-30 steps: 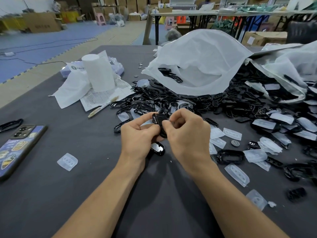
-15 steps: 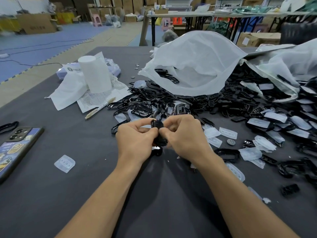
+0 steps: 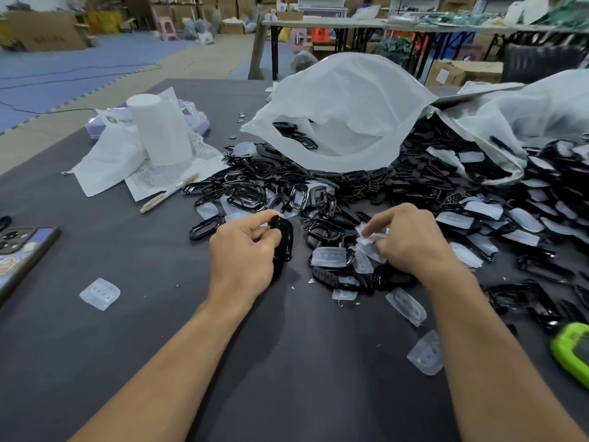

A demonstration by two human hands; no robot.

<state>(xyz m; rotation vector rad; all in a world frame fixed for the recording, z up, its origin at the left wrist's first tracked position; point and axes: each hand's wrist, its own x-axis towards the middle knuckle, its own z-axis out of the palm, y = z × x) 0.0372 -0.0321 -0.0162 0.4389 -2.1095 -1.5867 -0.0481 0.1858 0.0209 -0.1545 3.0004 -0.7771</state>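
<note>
Head view. The left hand [image 3: 245, 250] hovers over the near-centre of the dark table [image 3: 287, 378], its thumb and curled fingers gripping a black casing [image 3: 284, 240], which stands roughly on end at the fingertips, just off the table. To its right, the right hand [image 3: 411, 242] reaches into the near edge of the heap of black parts [image 3: 398, 183]. Its fingertips pinch a clear pad [image 3: 371, 241], which lies among other clear pads scattered there. The two hands are apart, with bare table between them.

Behind the heap, an open white bag [image 3: 344, 116] lies on its side. Far left stand a paper roll [image 3: 159, 129] and a pen [image 3: 169, 193]. A phone [image 3: 19, 250] lies at the left edge, with a single loose pad [image 3: 99, 294] near it. A green object [image 3: 573, 349] shows at the right edge.
</note>
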